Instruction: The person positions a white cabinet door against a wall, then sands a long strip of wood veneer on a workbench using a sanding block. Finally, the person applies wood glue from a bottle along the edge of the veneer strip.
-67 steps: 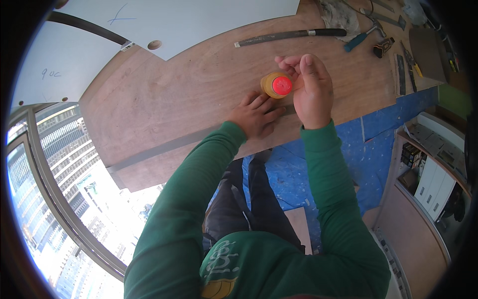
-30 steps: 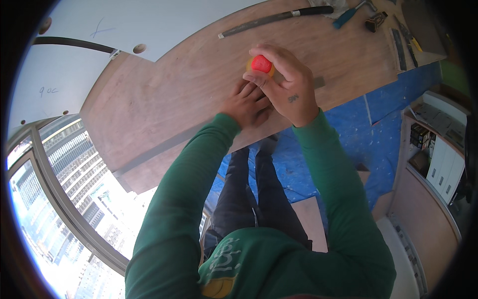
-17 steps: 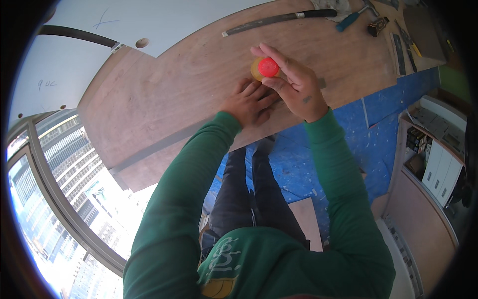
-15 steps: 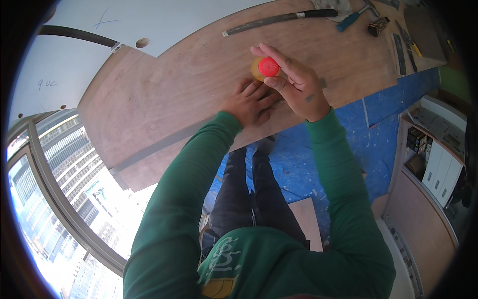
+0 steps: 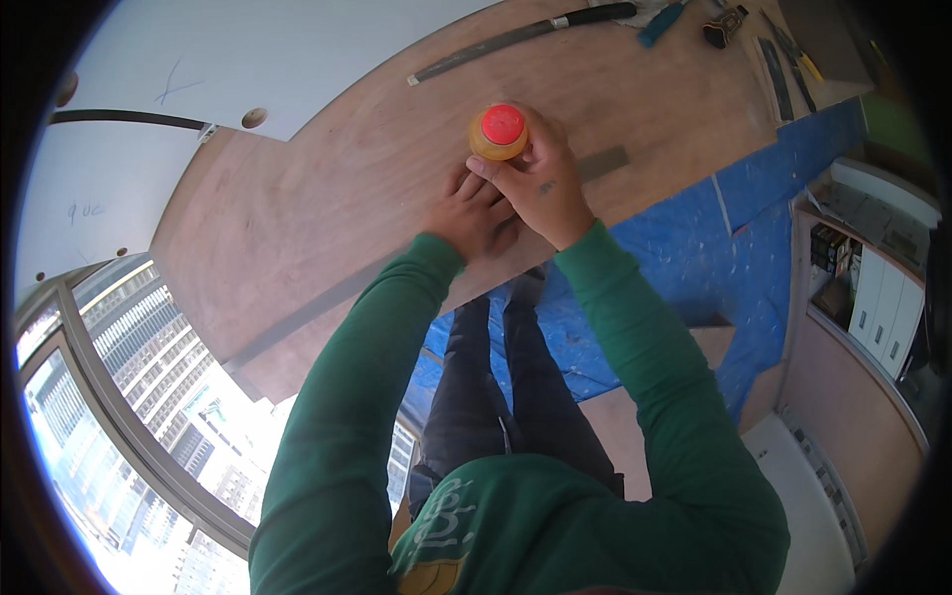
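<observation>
My right hand [image 5: 547, 178] is wrapped round a yellowish bottle [image 5: 479, 144] with a round red cap [image 5: 503, 125], seen from above. My thumb lies on its near side, while the other fingers go behind it and are partly hidden. My left hand [image 5: 470, 220] rests palm down on the wooden board [image 5: 327, 208], fingers stretched toward the bottle's base. Its fingertips lie close beside my right thumb. Below both hands a dark grey strip [image 5: 317, 317] runs along the board, and it shows again on the right.
Beyond the bottle lies a long file [image 5: 496, 48] with a black handle. Farther right are a blue-green handle [image 5: 662, 22], a black and orange tool [image 5: 725, 27] and several slim tools. White panels [image 5: 213, 64] stand at upper left. Blue sheeting [image 5: 684, 268] covers the floor.
My right hand has closed round the bottle; its fingers were stretched out beside it before. My left hand stays flat on the board. The whole view has shifted slightly.
</observation>
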Motion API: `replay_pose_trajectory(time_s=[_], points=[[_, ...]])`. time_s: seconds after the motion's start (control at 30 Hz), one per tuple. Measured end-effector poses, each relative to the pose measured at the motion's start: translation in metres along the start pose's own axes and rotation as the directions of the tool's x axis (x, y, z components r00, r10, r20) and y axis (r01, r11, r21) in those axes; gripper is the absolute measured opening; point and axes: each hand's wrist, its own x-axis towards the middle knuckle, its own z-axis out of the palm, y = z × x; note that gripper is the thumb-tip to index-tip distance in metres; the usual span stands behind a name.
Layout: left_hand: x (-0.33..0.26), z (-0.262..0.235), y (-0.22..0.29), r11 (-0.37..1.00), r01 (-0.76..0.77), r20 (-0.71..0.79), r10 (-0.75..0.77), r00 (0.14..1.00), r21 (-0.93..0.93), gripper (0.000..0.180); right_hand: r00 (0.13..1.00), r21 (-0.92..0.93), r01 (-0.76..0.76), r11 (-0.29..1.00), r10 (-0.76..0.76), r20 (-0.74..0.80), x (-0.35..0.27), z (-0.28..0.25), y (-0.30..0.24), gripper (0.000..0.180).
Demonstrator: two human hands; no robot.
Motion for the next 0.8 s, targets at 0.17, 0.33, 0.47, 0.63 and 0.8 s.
replay_pose_trajectory(time_s=[0.17,0.33,0.47,0.63,0.8], points=[[0.003,-0.001,0.004,1.0,0.006,-0.035,-0.007,0.999,-0.005,0.052,0.956,0.389,-0.286,0.876,0.29,0.05,-0.002,-0.062,-0.021,0.052],[0.004,0.0,0.001,1.0,-0.019,-0.04,0.019,0.999,-0.01,0.052,0.922,0.633,-0.209,0.746,0.366,-0.127,-0.012,-0.122,-0.016,0.042],[0.005,-0.002,0.002,1.0,-0.023,-0.045,0.022,0.999,-0.007,0.051,0.887,0.527,-0.197,0.827,0.379,-0.263,-0.016,-0.158,0.021,0.035],[0.006,-0.001,0.002,1.0,-0.024,-0.044,0.023,0.999,-0.01,0.049,0.883,0.38,-0.219,0.899,0.348,-0.315,-0.005,-0.167,0.035,0.037],[0.007,-0.001,0.001,1.0,-0.021,-0.039,0.021,0.999,-0.005,0.05,0.893,0.426,-0.184,0.886,0.332,-0.305,-0.001,-0.167,0.047,0.041]])
